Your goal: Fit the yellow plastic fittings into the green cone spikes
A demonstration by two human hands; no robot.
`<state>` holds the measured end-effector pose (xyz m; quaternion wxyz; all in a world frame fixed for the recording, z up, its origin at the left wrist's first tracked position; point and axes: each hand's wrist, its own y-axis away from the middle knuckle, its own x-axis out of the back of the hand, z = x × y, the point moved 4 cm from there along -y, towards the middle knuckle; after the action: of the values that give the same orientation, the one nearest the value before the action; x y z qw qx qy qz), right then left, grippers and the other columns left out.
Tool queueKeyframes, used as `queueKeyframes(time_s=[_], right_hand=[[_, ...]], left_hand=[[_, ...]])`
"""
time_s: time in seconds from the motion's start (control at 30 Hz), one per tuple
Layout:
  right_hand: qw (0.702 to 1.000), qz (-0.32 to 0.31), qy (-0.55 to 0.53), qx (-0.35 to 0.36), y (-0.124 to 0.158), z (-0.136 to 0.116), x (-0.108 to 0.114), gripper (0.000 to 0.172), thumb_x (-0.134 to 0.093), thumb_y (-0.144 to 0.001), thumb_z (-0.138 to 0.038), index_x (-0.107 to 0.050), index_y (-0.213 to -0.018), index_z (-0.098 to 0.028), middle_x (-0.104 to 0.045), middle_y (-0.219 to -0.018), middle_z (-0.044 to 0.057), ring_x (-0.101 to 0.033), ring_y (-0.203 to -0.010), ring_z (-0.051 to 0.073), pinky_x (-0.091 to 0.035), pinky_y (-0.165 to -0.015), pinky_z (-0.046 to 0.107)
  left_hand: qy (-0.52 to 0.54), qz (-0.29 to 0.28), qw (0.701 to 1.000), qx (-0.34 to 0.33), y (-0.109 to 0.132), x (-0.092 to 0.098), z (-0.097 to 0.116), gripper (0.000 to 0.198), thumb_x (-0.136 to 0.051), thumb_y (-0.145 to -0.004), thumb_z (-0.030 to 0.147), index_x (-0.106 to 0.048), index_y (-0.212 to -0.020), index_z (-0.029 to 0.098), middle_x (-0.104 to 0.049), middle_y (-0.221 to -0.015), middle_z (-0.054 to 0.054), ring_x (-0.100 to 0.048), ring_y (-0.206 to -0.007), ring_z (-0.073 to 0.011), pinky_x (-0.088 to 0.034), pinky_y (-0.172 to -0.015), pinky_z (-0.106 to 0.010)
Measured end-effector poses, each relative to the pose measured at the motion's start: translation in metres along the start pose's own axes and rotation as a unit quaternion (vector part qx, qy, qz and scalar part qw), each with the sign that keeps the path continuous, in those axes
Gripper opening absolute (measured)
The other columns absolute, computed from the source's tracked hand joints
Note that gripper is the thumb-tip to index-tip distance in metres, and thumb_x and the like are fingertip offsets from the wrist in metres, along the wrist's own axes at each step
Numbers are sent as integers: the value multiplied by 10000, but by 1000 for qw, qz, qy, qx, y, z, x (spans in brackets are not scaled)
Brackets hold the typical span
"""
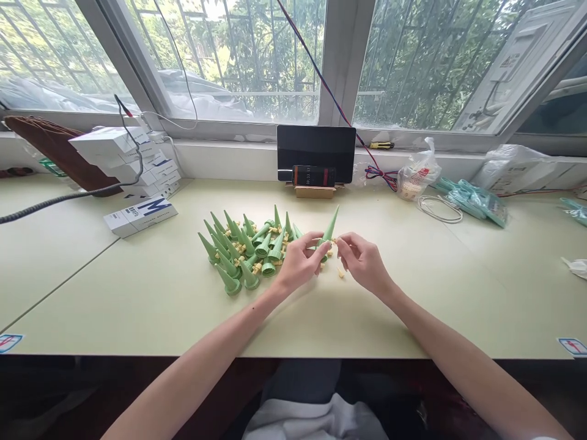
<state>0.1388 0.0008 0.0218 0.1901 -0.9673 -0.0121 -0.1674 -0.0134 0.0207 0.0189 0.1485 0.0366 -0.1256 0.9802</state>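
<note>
My left hand (303,260) is closed around the lower part of a green plastic cone spike (331,223), its tip pointing up and slightly right. Beside it, my right hand (364,260) pinches at a small yellowish part (334,241) at the cone's side; the fingers hide most of it. Below the fingertips lies another small yellow piece (340,273) on the table. Left of my hands stands a cluster of similar green cone spikes (247,247), some upright and some tipped over, with small yellow valve-like pieces among them.
A tablet (316,146) leans at the back, with a phone (313,176) before it on a cardboard stand (314,192). White boxes (140,217) are at the left. A plastic bag (416,171), a coiled cable (439,209) and teal packets (481,201) lie back right. The table's front edge (321,356) is near me.
</note>
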Motion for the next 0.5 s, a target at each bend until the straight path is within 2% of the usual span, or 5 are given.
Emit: queueKeyframes(time_s=[0.13,0.27,0.37,0.5], right_hand=[[987,5,128,98,-1,-1,4,292,-452,-973,-437,-589,-880,-196,-620,-777,48,-534,-644,152,-429,-605,274],[973,6,173,156,-1,-1,4,267,-427,-991,-341,-574,-819,-201,-614,-769,46,-520,-665,155,-414,-637,273],[976,5,163,148,0,-1,4,271,-442,-984,-327,-558,-775,-199,-588,-709,27,-490,-616,142,-396,-606,267],[990,-4,113,81,1,0,4,303,-481,-962,-387,-558,-745,-192,-542,-615,-1,-458,-540,125,-369,-539,261]], left_hand=[[5,-1,1000,9,0,1,1,379,-636,-844,477,-649,-1004,133,-569,-593,14,-446,-384,-56,-372,-364,-185],[-3,-18,1000,-4,2,-1,0,350,-632,-851,464,-651,-975,138,-581,-635,4,-461,-406,-59,-371,-371,-188],[-8,-26,1000,-15,3,-1,-3,341,-629,-859,449,-661,-1009,145,-579,-640,6,-456,-411,-56,-380,-385,-189],[-9,-32,999,-16,4,0,-7,375,-642,-853,441,-665,-1082,144,-559,-602,19,-463,-408,-61,-415,-416,-199]])
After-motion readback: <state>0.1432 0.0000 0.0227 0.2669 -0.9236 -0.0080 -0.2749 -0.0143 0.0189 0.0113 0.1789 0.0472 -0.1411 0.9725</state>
